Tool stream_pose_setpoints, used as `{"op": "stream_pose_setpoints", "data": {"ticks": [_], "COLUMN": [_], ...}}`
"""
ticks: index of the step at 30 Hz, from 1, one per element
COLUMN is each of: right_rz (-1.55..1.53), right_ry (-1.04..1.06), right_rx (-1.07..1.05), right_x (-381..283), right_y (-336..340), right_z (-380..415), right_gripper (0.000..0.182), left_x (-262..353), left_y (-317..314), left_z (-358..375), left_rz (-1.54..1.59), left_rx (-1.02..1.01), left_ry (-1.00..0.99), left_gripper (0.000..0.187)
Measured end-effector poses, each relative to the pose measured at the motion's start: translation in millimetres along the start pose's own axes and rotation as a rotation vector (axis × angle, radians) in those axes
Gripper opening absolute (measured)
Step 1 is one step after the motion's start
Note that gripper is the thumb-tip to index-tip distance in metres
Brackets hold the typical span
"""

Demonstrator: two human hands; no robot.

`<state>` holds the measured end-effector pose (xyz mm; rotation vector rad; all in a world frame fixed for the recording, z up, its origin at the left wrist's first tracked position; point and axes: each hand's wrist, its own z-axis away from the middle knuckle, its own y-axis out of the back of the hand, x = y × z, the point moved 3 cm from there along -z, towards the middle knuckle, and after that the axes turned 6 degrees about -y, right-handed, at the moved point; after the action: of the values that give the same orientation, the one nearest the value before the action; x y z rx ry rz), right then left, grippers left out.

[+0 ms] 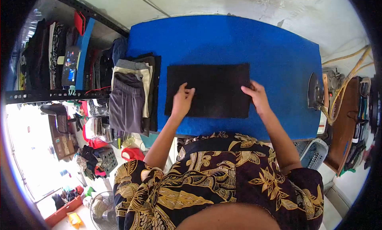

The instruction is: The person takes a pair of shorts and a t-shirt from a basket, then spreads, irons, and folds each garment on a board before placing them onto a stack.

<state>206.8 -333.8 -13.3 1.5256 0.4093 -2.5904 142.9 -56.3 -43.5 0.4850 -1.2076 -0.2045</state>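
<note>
A flat rectangle of folded black cloth [215, 79] lies on the blue-covered table [223, 39] in front of me. Over its left part is my left hand [183, 100], palm down, with thumb and fingers apart. My right hand [258, 97] is at the cloth's right edge, its thumb laid over the top and its fingers bent beside the edge. Left of the cloth sits a stack of folded trousers [126, 106], grey on top with cream and black ones under it.
An iron [313, 91] stands at the table's right end, near hanging cables [348, 83]. Shelves with packed clothes [43, 59] rise at the left. Below are a fan [102, 212] and a grey basket [108, 161]; another basket [314, 153] is at right.
</note>
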Motion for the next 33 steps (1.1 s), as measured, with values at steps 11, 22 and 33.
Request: {"op": "stream_pose_setpoints", "data": {"ticks": [11, 22, 33], "right_rz": [1.583, 1.44, 0.128], "right_ry": [0.891, 0.442, -0.367], "right_rx": [-0.265, 0.903, 0.474], "right_x": [-163, -58, -96], "right_y": [15, 343, 348], "right_z": [135, 91, 39], "right_gripper": [0.029, 0.058, 0.035], "left_x": [208, 107, 171], "left_y": [-102, -203, -206], "left_z": [-50, -83, -229], "left_rz": [1.387, -0.251, -0.56], "left_rx": [-0.557, 0.202, -0.338], "left_ry": [0.186, -0.372, -0.585], "left_gripper": [0.043, 0.044, 0.026]}}
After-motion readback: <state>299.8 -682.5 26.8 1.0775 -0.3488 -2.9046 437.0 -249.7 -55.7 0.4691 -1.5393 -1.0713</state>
